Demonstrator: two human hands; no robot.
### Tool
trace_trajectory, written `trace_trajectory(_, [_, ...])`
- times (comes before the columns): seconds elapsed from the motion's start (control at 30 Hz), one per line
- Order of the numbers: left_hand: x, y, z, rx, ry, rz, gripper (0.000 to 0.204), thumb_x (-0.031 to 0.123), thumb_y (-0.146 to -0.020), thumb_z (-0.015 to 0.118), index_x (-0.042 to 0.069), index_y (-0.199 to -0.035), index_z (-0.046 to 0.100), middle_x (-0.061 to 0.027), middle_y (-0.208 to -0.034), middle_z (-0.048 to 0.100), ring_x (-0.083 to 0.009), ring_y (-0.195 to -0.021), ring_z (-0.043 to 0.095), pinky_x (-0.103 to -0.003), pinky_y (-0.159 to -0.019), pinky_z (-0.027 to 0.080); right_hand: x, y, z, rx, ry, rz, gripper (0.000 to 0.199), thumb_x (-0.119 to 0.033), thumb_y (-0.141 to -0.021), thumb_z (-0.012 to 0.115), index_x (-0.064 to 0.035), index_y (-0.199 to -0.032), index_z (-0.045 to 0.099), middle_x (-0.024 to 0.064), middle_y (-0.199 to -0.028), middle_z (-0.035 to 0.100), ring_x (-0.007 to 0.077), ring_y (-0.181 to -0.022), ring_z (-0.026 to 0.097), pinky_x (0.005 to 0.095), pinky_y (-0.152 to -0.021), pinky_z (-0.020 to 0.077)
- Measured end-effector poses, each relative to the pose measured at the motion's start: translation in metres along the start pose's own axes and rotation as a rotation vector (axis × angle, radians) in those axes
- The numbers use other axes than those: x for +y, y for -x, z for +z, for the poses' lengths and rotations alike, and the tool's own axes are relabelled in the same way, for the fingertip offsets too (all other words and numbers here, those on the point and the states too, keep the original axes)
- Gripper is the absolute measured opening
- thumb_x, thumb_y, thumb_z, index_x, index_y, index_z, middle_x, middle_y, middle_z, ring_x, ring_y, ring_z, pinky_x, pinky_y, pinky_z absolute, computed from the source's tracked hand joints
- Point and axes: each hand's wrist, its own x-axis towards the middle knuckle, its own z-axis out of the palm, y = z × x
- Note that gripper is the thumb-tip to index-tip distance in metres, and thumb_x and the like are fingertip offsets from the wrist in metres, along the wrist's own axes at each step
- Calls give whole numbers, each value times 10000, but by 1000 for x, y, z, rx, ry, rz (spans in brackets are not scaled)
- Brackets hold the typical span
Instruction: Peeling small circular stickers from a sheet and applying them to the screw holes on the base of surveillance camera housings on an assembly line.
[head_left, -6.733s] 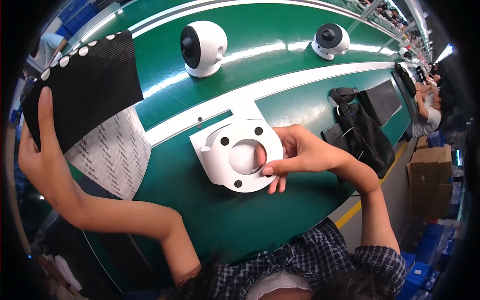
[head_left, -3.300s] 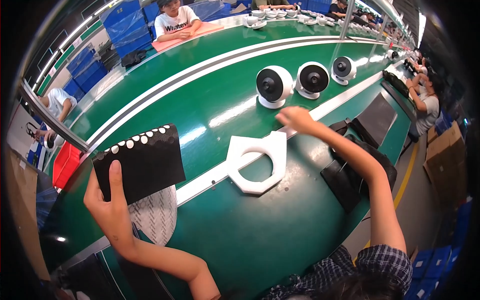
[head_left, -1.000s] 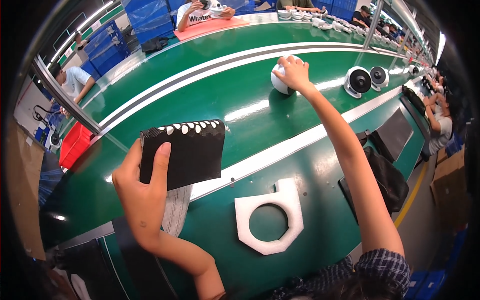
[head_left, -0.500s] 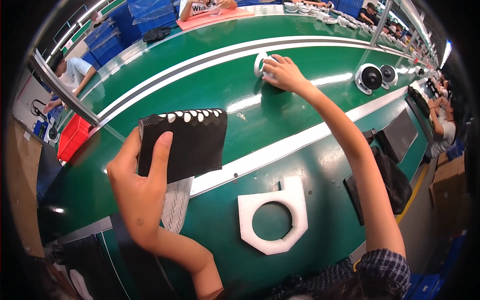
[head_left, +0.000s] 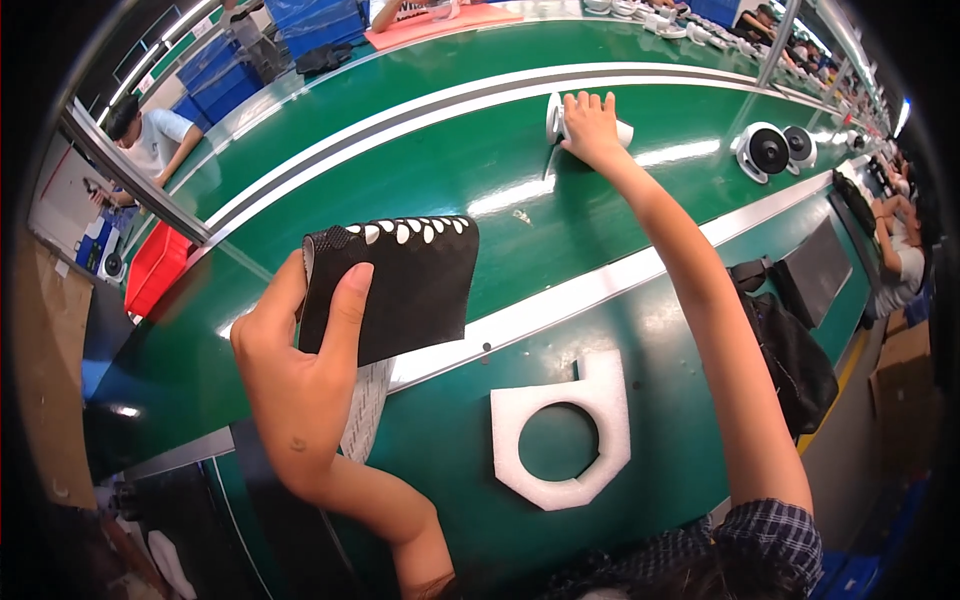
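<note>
1. Green belt (head_left: 400, 190): swept in a curve from left of centre to the upper right of the frame, glossy, with bright streaks of reflected light.
2. Green bench (head_left: 675, 430): filled the lower middle; white rail (head_left: 560, 298) ran slantwise between it and the belt.
3. Left hand (head_left: 290, 370): left of centre, closed in a pinch on the black sheet, thumb across the front, fingers behind.
4. Black sheet (head_left: 410, 295): centre-left, raised in that grip, bent over along its top edge.
5. White foam piece (head_left: 612, 405): below centre, flat on the bench, angular outline, round hole through it, one arm jutting toward the top of the frame. Neither hand touched it.
6. Black bag (head_left: 795, 365): right side, slumped beyond the right forearm.
7. Right hand (head_left: 595, 130): upper middle, reached out over the belt, fingers curled round the white device.
8. Red bin (head_left: 155, 265): left edge.
9. White device (head_left: 554, 118): upper middle, tipped sideways, disc base facing left; body mostly hidden by the hand. Could not tell whether it touched the belt.
10. Two black-fronted round devices (head_left: 768, 150): upper right, side by side.
11. Patterned sheet (head_left: 368, 410): pale, just below the black sheet, partly hidden by the left hand.
12. White dots (head_left: 403, 234): a row along the black sheet's top edge.
</note>
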Motion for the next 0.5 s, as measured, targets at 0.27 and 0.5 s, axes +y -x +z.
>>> trace_trajectory(0.27, [2,-1,1,-31,-31,-29,179,92,-817,637,-61,-903,605,-110,-721,633,-97,-654,537,-260,-650,451,2,-26,16,-5,71,15,605,-401,-509,793,-41,-955,600,90,-996,527,233,-978,515,383,-760,415])
trace_trajectory(0.5, [0,1,-2,-18,-50,20,175,83,-823,632,-61,-918,601,-112,-737,637,-113,-675,565,-253,-655,453,2,-44,18,-410,92,-1,724,-385,-462,822,-50,-1062,593,96,-1108,547,253,-1080,509,400,-908,378])
